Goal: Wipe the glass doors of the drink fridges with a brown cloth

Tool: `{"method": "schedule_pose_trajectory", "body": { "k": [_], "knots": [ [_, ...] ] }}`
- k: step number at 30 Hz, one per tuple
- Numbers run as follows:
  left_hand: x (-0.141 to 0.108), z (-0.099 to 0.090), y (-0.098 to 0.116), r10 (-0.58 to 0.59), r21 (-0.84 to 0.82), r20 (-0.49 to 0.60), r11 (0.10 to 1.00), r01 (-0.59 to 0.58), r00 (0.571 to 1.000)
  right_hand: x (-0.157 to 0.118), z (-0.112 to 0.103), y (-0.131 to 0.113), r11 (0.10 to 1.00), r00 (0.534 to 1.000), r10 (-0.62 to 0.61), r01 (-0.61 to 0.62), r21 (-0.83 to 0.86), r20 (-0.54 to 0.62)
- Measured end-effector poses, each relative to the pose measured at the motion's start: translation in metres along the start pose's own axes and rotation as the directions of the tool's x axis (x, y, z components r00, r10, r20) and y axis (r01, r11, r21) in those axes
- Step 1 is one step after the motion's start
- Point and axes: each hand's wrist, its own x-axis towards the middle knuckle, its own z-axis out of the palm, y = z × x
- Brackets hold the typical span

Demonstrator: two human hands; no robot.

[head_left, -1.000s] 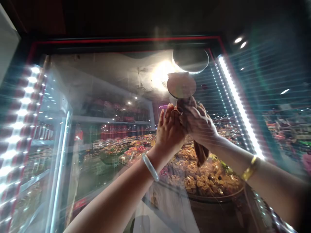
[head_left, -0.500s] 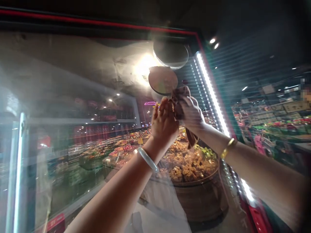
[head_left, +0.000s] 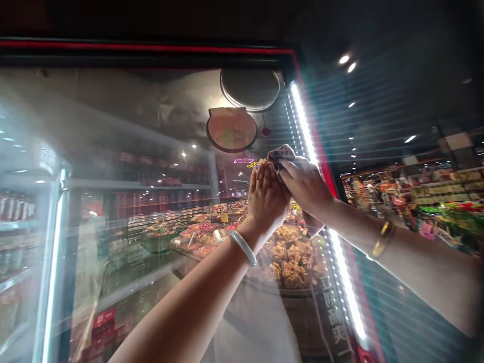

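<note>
**One pane [head_left: 121, 121], two hands, one cloth [head_left: 282, 153]**

The red-edged pane mirrors a lit shop [head_left: 438, 201]; two discs [head_left: 232, 128] show near its top. The left hand [head_left: 267, 199] lies flat on it, fingers spread slightly, close beside the right hand [head_left: 308, 186], which clasps the bunched cloth against it. Each wrist wears one bangle [head_left: 243, 248].

Food shop, prob. a supermkt. — stocked shelves [head_left: 427, 194] on R, round display [head_left: 298, 293] heaped w/ snacks [head_left: 297, 267].

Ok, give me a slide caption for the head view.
Bare left hand beside the right hand, which holds a crumpled brown cloth against a flat, red-edged glass pane.
</note>
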Motion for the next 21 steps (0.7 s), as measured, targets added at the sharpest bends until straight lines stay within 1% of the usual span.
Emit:
{"method": "schedule_pose_trajectory", "body": {
  "k": [2,4,5,7,10,14,16,18,20,21],
  "knots": [
    [0.012,0.007,0.016,-0.003,0.007,0.012,1.000,0.003,1.000,0.001,-0.007,0.022,0.998,0.998,-0.057,0.058,-0.037,0.037],
    [0.023,0.013,0.033,-0.010,0.016,0.027,1.000,0.009,1.000,-0.003,-0.010,0.042,0.991,0.994,-0.102,0.105,-0.087,0.028],
    [0.028,0.016,0.041,-0.020,0.021,0.033,1.000,0.020,0.999,-0.006,-0.011,0.051,0.989,0.994,-0.110,0.111,-0.101,0.011],
    [0.040,0.020,0.056,-0.058,0.037,0.029,0.998,0.057,0.998,-0.008,-0.012,0.067,0.992,0.996,-0.084,0.081,-0.093,-0.029],
    [0.066,0.023,0.069,-0.110,0.079,-0.012,0.991,0.111,0.994,0.005,-0.014,0.085,0.999,0.996,-0.034,0.035,0.012,-0.086],
    [0.107,0.021,0.072,-0.210,0.095,-0.088,0.971,0.218,0.974,0.040,-0.019,0.101,0.982,0.987,0.021,0.009,0.189,-0.156],
    [0.117,0.018,0.073,-0.227,0.082,-0.146,0.967,0.241,0.963,0.047,-0.022,0.104,0.970,0.982,0.034,0.013,0.244,-0.184],
    [0.116,0.016,0.078,-0.170,0.091,-0.175,0.978,0.188,0.970,0.041,-0.023,0.104,0.961,0.978,0.009,0.049,0.271,-0.210],
    [0.106,0.013,0.084,-0.061,0.122,-0.142,0.989,0.079,0.988,0.026,-0.023,0.103,0.955,0.973,0.009,0.060,0.290,-0.230],
    [0.102,0.012,0.087,-0.009,0.130,-0.110,0.991,0.024,0.994,0.018,-0.022,0.102,0.952,0.971,0.033,0.042,0.302,-0.237]
  ]
}}
